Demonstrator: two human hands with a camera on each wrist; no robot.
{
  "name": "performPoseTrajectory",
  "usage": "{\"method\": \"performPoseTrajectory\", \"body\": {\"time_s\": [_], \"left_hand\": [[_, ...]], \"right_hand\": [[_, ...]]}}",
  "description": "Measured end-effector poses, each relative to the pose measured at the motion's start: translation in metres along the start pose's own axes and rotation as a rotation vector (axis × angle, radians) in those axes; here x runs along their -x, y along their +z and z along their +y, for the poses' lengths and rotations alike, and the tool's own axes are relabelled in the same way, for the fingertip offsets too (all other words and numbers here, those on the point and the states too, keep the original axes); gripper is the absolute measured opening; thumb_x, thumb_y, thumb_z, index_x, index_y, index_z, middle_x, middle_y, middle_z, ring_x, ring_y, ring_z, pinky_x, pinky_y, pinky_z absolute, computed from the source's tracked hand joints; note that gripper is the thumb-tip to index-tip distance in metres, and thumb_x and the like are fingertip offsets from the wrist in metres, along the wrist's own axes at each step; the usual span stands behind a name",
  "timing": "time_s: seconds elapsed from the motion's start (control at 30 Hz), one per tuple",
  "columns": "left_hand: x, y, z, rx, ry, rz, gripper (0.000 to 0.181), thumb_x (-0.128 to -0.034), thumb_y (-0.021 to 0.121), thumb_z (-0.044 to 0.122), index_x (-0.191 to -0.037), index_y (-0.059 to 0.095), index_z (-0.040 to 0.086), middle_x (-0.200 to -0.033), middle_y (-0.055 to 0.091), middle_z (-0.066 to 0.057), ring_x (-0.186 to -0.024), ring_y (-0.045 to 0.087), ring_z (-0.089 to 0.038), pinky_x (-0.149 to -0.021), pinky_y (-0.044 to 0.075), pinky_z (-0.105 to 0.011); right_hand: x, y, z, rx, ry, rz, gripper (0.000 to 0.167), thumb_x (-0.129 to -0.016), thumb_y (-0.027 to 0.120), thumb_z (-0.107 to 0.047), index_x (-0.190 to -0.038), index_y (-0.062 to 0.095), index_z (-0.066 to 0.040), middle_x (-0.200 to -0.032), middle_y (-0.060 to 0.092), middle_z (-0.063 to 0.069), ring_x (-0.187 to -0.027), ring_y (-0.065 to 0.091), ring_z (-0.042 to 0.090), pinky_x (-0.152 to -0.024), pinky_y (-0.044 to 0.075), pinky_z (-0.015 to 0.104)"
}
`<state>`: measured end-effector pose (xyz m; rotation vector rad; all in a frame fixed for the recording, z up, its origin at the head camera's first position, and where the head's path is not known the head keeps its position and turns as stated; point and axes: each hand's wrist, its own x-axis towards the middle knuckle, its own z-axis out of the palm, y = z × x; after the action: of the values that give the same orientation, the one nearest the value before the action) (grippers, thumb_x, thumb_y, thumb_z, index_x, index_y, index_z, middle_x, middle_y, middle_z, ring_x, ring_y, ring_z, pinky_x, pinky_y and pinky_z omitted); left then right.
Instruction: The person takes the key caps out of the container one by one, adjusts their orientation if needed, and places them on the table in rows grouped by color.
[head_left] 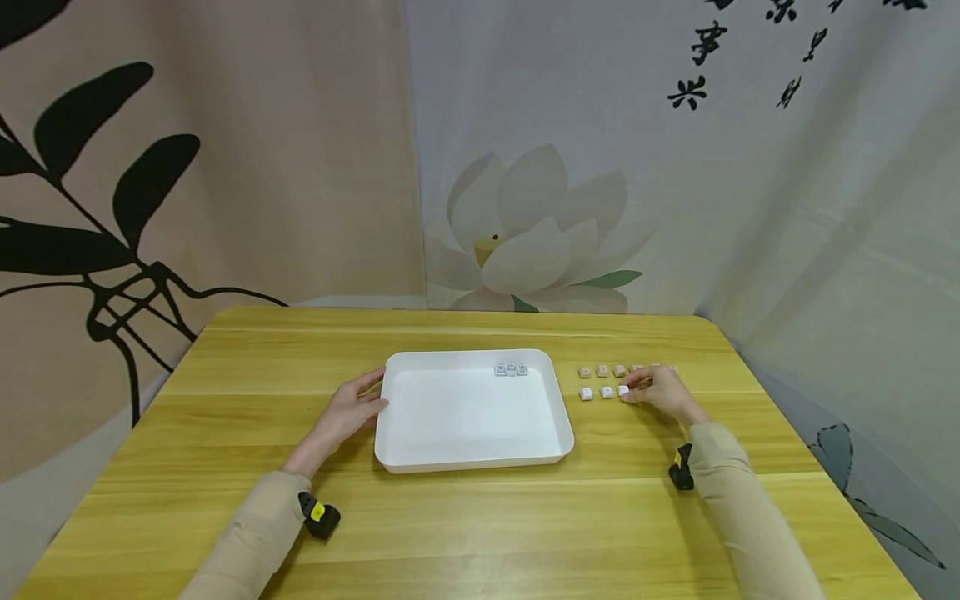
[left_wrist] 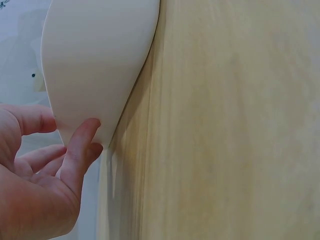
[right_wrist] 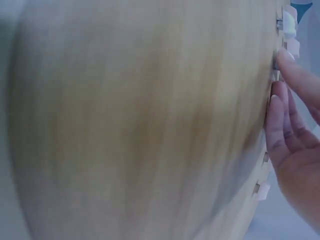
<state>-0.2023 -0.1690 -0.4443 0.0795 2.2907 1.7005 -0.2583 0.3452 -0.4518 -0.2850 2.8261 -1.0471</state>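
Observation:
A shallow white tray (head_left: 472, 421) lies on the table, with three small grey-white keycaps (head_left: 512, 368) near its far right corner. My left hand (head_left: 356, 408) holds the tray's left end; in the left wrist view its thumb (left_wrist: 82, 145) rests on the outer wall, with bent fingers at the edge. Right of the tray, my right hand (head_left: 660, 390) pinches a small white keycap (head_left: 622, 390) between thumb and fingers at table height. To its left are two similar white keycaps, one of them the nearer keycap (head_left: 607, 392). The right wrist view mostly hides the pinched piece behind the fingers (right_wrist: 287, 115).
Behind the right hand runs a row of pinkish-white keycaps (head_left: 602, 371), its right part partly covered by the hand. The wooden table (head_left: 480, 533) reaches back to a printed curtain (head_left: 315, 167). A black camera sits on each wrist.

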Motion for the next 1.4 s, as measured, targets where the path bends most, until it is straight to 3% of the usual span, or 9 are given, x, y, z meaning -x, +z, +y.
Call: {"method": "performPoseTrajectory", "body": {"time_s": [0.17,0.33,0.5,0.63,0.8,0.97,1.17,1.4], "left_hand": [[0.0,0.001,0.0,-0.008,-0.004,0.003,0.064,-0.0963,0.047,0.004,-0.152,0.016,0.003,-0.158,0.015,-0.022,-0.14,0.03,-0.041,-0.093,0.054,-0.039],[-0.001,0.001,0.0,-0.015,-0.003,0.006,0.064,-0.0963,0.047,0.003,-0.152,0.016,0.003,-0.158,0.015,-0.023,-0.139,0.031,-0.041,-0.093,0.054,-0.039],[0.0,0.001,0.0,-0.019,-0.008,0.008,0.064,-0.0963,0.047,0.003,-0.152,0.016,0.002,-0.158,0.015,-0.023,-0.139,0.031,-0.041,-0.093,0.055,-0.039],[0.002,0.001,0.001,-0.015,-0.01,0.006,0.064,-0.0965,0.047,0.003,-0.152,0.015,0.003,-0.157,0.015,-0.024,-0.139,0.031,-0.041,-0.094,0.054,-0.04],[0.002,0.001,0.001,-0.01,-0.01,0.008,0.064,-0.0967,0.047,0.003,-0.152,0.015,0.003,-0.157,0.017,-0.024,-0.139,0.033,-0.041,-0.094,0.054,-0.04],[0.0,0.002,0.001,-0.005,-0.005,0.003,0.064,-0.0963,0.047,0.003,-0.152,0.015,0.003,-0.158,0.015,-0.022,-0.14,0.029,-0.041,-0.093,0.055,-0.039],[0.0,0.002,-0.001,-0.005,-0.002,0.008,0.064,-0.096,0.048,0.003,-0.152,0.016,0.002,-0.157,0.015,-0.023,-0.14,0.029,-0.041,-0.093,0.054,-0.039],[-0.001,0.002,-0.001,-0.004,0.006,0.011,0.064,-0.096,0.047,0.002,-0.152,0.016,0.002,-0.157,0.016,-0.023,-0.14,0.03,-0.041,-0.092,0.055,-0.039]], "right_hand": [[0.002,-0.006,-0.002,-0.004,-0.004,-0.049,0.028,-0.083,0.072,-0.012,-0.106,0.068,0.003,-0.105,0.066,0.022,-0.085,0.059,0.016,-0.069,0.05,0.021],[-0.002,-0.015,-0.017,-0.072,0.005,-0.083,0.039,-0.089,0.065,-0.015,-0.123,0.058,0.005,-0.116,0.06,0.025,-0.096,0.058,0.026,-0.079,0.053,0.035],[-0.018,-0.017,-0.049,-0.164,-0.007,-0.051,0.045,-0.094,0.06,-0.022,-0.131,0.052,0.003,-0.128,0.055,0.025,-0.109,0.056,0.035,-0.091,0.05,0.054],[-0.034,-0.008,-0.086,-0.232,-0.063,-0.061,0.044,-0.094,0.059,-0.022,-0.13,0.053,0.003,-0.128,0.057,0.023,-0.114,0.056,0.037,-0.098,0.045,0.057],[-0.057,0.018,-0.125,-0.263,-0.141,-0.098,0.039,-0.092,0.062,-0.018,-0.127,0.057,0.001,-0.125,0.06,0.02,-0.112,0.058,0.034,-0.1,0.047,0.052],[-0.075,0.047,-0.151,-0.219,-0.189,-0.164,0.035,-0.091,0.063,-0.013,-0.122,0.061,0.001,-0.119,0.066,0.018,-0.108,0.063,0.029,-0.096,0.052,0.042],[-0.088,0.077,-0.166,-0.156,-0.185,-0.255,0.03,-0.088,0.066,-0.011,-0.116,0.066,0.001,-0.114,0.069,0.015,-0.103,0.065,0.022,-0.093,0.054,0.034],[-0.087,0.093,-0.17,-0.151,-0.137,-0.221,0.027,-0.087,0.067,-0.007,-0.112,0.068,0.001,-0.112,0.07,0.013,-0.101,0.067,0.022,-0.089,0.056,0.032]]}}
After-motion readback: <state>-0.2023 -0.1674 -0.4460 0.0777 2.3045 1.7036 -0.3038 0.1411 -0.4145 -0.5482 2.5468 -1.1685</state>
